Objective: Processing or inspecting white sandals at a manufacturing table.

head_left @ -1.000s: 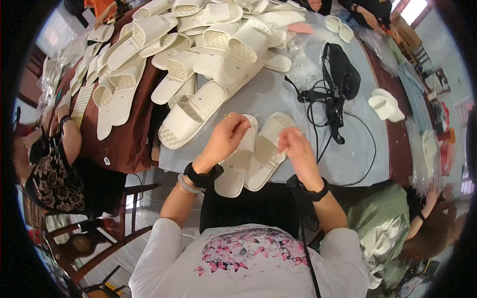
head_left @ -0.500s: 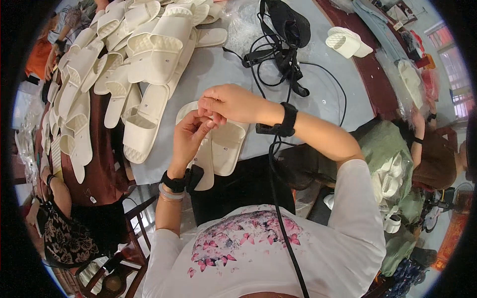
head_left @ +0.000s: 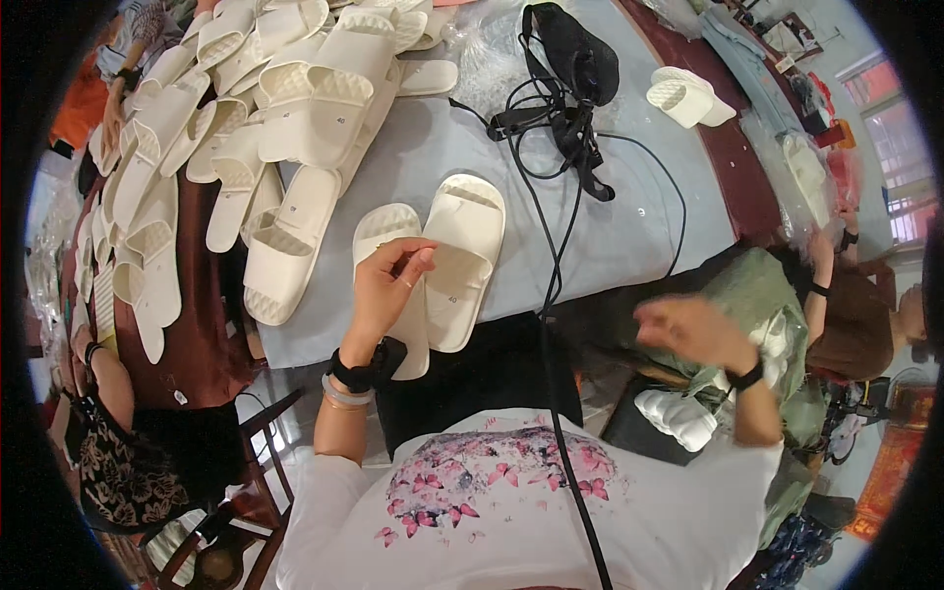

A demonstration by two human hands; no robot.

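Note:
A pair of cream slippers lies side by side at the table's near edge: the left slipper (head_left: 385, 222) partly under my hand, the right slipper (head_left: 460, 280) in fuller view. Over the left slipper, my left hand (head_left: 382, 290) has its thumb and fingertips drawn together in a pinch. Whatever it may hold there is too small to make out. My right hand (head_left: 693, 329) is out to the right, off the table, smeared by motion. Below it, beside my body, sits a white bundle (head_left: 678, 418) on a dark surface.
A large heap of cream slippers (head_left: 324, 108) covers the table's left side. A black pouch (head_left: 580, 54) with straps and cables lies at the back, beside clear plastic (head_left: 482, 49). Another slipper pair (head_left: 688, 96) is at the far right. Co-workers' arms show on both sides.
My right hand has left my left hand and swung right and down, off the table. The slipper pair is uncovered more. My left hand stays near the left slipper.

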